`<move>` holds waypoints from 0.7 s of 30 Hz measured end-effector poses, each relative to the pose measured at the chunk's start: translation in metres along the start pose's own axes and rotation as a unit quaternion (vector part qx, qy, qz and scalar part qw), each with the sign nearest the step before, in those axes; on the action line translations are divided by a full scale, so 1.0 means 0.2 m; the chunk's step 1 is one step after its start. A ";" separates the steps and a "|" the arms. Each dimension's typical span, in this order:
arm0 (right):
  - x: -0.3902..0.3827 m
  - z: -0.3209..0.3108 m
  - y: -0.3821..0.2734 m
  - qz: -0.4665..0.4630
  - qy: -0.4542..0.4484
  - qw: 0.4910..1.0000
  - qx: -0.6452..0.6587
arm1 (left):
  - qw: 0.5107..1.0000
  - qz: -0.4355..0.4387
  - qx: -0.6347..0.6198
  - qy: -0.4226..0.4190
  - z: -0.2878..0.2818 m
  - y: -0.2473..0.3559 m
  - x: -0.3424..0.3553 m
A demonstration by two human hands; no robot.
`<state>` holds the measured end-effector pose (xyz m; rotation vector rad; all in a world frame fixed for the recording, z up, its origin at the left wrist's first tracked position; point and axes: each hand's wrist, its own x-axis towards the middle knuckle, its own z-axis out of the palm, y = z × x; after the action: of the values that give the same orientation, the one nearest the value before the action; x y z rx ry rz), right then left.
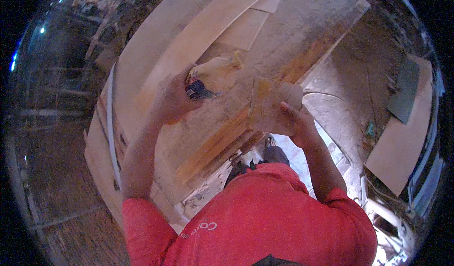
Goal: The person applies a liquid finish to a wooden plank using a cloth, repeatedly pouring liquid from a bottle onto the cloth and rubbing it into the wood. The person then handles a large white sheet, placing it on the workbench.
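My left hand (176, 98) is wrapped round a pale yellow, bottle-like container (215, 74) with a dark blue and red patch near my fingers. Its narrow end points away to the right, over the worktable (215, 110). Across from it, my right hand (297, 123) grips a small squarish board (270, 103) by its right side, thumb on the upper face. A yellowish smear shows near the top of that board. The container and the board are apart. The board is held over the table's near edge.
Long thin wooden sheets (189, 36) lie along the table's far left, with smaller flat pieces (243, 27) beside them. A timber beam (213, 145) forms the near edge. At the right are a pale panel (399, 152) and a grey-green sheet (405, 91).
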<state>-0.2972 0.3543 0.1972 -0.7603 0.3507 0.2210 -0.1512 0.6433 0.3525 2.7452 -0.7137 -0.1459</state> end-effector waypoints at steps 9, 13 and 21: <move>0.06 0.15 0.21 0.118 -0.089 0.988 0.042 | 0.960 0.069 0.248 -0.110 -0.25 -0.06 -0.10; 0.07 0.18 0.26 0.161 -0.099 0.981 0.047 | 0.919 0.054 0.359 -0.153 -0.27 -0.05 -0.11; 0.11 0.17 0.31 0.137 -0.093 0.986 0.022 | 0.892 0.104 0.419 -0.130 -0.29 -0.02 -0.10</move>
<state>-0.2898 0.4243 0.1728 -0.6412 0.2808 0.5390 -0.1568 0.6723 0.4068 3.4538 -1.4154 -0.1949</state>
